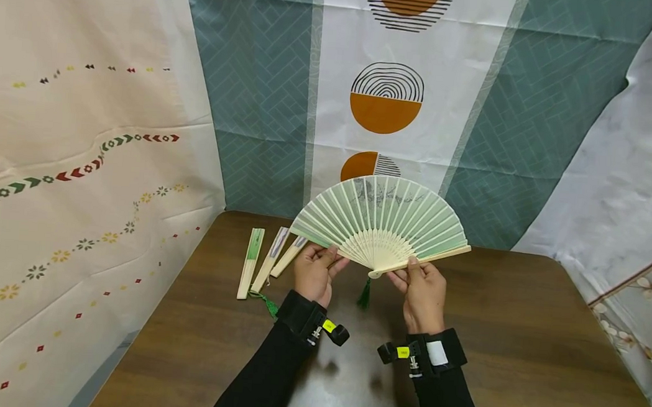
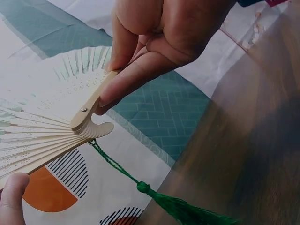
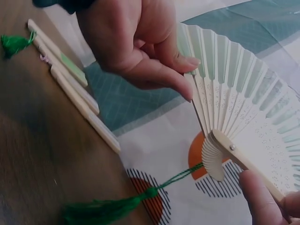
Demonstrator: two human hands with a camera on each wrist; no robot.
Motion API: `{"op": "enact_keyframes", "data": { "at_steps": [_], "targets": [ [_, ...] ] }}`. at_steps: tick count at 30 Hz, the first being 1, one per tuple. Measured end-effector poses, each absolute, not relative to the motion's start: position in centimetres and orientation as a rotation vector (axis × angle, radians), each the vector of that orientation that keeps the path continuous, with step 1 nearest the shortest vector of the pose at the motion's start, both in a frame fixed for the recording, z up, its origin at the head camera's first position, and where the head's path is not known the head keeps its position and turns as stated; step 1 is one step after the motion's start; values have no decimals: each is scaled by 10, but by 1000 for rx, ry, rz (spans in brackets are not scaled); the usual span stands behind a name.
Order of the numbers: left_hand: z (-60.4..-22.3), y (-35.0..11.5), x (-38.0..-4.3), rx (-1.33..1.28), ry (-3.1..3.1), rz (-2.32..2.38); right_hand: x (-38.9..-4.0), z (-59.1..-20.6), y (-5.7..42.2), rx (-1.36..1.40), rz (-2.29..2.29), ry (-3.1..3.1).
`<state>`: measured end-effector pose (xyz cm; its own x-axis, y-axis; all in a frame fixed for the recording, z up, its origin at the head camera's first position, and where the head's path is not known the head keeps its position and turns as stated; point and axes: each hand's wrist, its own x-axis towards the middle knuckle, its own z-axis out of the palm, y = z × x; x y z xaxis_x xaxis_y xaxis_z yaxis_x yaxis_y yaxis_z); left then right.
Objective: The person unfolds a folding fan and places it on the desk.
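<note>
One spread pale-green fan (image 1: 381,219) was held above the tabletop (image 1: 520,333), toward its far edge, the left hand (image 1: 314,274) pinching one outer rib and the right hand (image 1: 426,293) pinching the other. Its green tassel (image 1: 364,295) hung below. Three folded fans (image 1: 269,260) lay near the tabletop's far left corner.

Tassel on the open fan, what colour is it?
Green; the tassel shows best in the left wrist view.

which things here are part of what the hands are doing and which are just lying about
In hand:
open green fan, held by left hand and right hand
its green tassel, hanging

Seemingly just lying about:
three folded fans, on the table
second tassel, also green, near them
</note>
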<state>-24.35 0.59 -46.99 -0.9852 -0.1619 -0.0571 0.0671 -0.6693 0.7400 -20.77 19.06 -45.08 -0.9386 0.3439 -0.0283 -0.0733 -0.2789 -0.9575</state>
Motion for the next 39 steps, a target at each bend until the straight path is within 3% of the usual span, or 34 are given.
{"op": "enact_keyframes", "data": {
  "at_steps": [26, 39],
  "targets": [
    [-469, 23, -237, 209, -973, -2884, -203, -458, 183, -437, 2410, -1278],
    [-494, 78, -234, 302, -1139, -2995, -176, -481, 251, -574, 2466, -1184]
  ]
}}
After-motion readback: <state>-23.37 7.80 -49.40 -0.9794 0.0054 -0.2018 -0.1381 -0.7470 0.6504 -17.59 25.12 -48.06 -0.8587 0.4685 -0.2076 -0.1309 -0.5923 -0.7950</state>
